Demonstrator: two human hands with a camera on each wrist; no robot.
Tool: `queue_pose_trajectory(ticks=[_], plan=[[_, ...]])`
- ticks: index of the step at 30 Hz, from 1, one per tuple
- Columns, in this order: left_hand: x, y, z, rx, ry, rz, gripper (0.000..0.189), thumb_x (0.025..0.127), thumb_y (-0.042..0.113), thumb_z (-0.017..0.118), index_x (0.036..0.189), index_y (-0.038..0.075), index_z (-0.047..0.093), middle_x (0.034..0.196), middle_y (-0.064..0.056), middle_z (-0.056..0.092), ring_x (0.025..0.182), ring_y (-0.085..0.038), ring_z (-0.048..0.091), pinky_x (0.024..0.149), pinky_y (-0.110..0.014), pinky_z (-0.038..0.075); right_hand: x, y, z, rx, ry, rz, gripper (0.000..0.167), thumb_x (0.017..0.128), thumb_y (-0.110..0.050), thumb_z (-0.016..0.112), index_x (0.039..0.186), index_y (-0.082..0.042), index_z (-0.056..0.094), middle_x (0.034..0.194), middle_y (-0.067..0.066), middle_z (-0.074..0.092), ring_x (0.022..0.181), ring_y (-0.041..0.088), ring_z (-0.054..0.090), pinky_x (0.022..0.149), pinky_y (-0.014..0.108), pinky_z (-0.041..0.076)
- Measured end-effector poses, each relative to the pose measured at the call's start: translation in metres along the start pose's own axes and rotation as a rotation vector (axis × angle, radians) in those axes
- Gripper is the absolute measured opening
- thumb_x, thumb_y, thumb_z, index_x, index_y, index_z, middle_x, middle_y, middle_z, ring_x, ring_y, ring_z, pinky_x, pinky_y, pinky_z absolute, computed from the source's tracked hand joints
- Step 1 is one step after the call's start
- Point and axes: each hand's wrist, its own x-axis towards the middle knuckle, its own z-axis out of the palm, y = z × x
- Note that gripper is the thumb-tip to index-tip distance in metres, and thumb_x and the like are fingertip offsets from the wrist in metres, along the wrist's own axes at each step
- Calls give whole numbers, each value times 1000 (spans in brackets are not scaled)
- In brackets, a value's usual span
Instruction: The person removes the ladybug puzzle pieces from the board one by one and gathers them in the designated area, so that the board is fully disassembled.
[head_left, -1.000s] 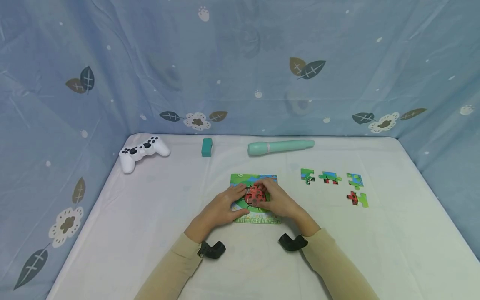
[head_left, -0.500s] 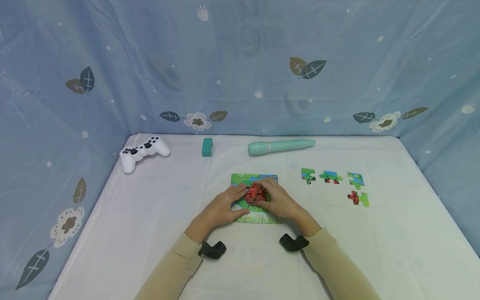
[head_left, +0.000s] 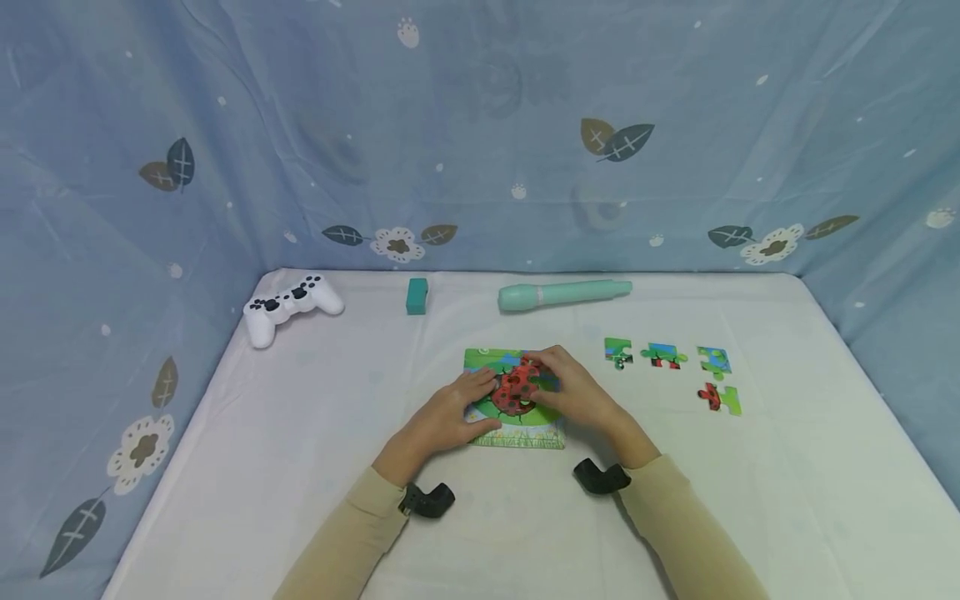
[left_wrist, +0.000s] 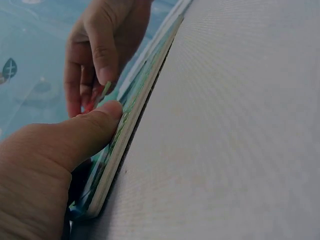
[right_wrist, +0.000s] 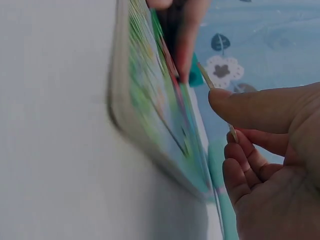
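A ladybug puzzle board (head_left: 517, 438) lies flat at the middle of the white table. My left hand (head_left: 447, 414) rests on its left side, the thumb pressing near the front edge and the fingers reaching over the picture. Above the board's right part, my right hand (head_left: 576, 395) pinches a red spotted puzzle piece (head_left: 525, 377) between thumb and fingers. The right wrist view shows this piece (right_wrist: 205, 76) edge-on and tilted, apart from the board. Part of the ladybug picture is hidden by the hands.
Several loose puzzle pieces (head_left: 663, 356) lie to the right of the board. Along the back are a white game controller (head_left: 292, 307), a small teal block (head_left: 417, 297) and a mint-green stick-shaped object (head_left: 565, 294). Blue curtain (head_left: 480, 150) encloses the back and sides.
My right hand has moved right and slightly away from me, lifting the red spotted puzzle piece off the ladybug picture. The left hand has stayed in place on the puzzle board.
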Motion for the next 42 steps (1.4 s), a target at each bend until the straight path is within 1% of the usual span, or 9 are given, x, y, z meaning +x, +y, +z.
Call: queue_pose_trajectory(ticks=[9, 17, 20, 22, 25, 29, 31, 37, 42], plan=[[0, 0, 3, -3, 9, -7, 68, 84, 42, 70, 136, 2, 51, 145, -11, 45, 137, -28, 37, 116, -39, 29, -22, 21, -31, -10, 34, 76, 60, 83, -12, 72, 137, -4, 47, 120, 14, 51, 112, 32, 53, 95, 51, 47], [1, -1, 1, -9, 17, 4, 68, 83, 41, 70, 135, 1, 52, 145, -12, 46, 137, -29, 38, 115, -39, 31, -54, 44, -64, -25, 0, 101, 56, 87, -15, 69, 137, -3, 47, 123, 13, 51, 115, 32, 50, 97, 52, 43], [1, -2, 2, -10, 13, 2, 68, 84, 41, 70, 135, 2, 51, 145, -11, 45, 137, -29, 37, 115, -40, 31, -65, 53, -76, -50, -6, 101, 56, 88, -16, 68, 138, -2, 46, 123, 13, 50, 113, 31, 50, 96, 45, 44], [1, -1, 1, -11, 12, -1, 68, 84, 41, 70, 135, 2, 51, 145, -11, 45, 137, -29, 37, 115, -40, 31, -74, 58, -84, -75, 8, 85, 56, 88, -15, 68, 137, -1, 46, 124, 15, 51, 112, 22, 49, 95, 31, 44], [1, -1, 1, -8, 12, -1, 68, 84, 42, 70, 136, 2, 51, 145, -11, 45, 138, -29, 37, 115, -40, 31, -86, 64, -95, -108, 26, 99, 57, 87, -15, 69, 137, 1, 46, 124, 17, 50, 110, 20, 48, 90, 17, 41], [1, 0, 1, -9, 19, 9, 67, 84, 41, 70, 135, 1, 52, 145, -11, 46, 137, -28, 38, 115, -40, 32, -99, 71, -108, -123, 20, 173, 58, 88, -18, 68, 138, 0, 44, 128, 18, 48, 113, 27, 45, 87, 21, 40], [0, 0, 1, -12, 19, 9, 67, 84, 41, 70, 135, 1, 52, 145, -11, 46, 137, -28, 38, 114, -40, 32, -104, 76, -113, -128, 12, 198, 57, 89, -19, 67, 138, 0, 44, 127, 18, 47, 109, 25, 44, 82, 22, 41], [0, 0, 2, -15, 17, 0, 68, 83, 42, 70, 135, 2, 52, 145, -10, 45, 138, -28, 37, 115, -39, 31, -115, 87, -119, -158, 28, 152, 52, 88, -9, 66, 134, 4, 47, 115, 15, 50, 92, 8, 39, 71, 17, 39], [0, -1, 2, -16, 29, 11, 68, 83, 41, 71, 135, 1, 52, 145, -11, 46, 137, -27, 38, 115, -39, 31, -114, 89, -118, -185, 39, 138, 51, 86, -3, 66, 133, 6, 49, 109, 13, 49, 89, 7, 36, 70, 17, 37]])
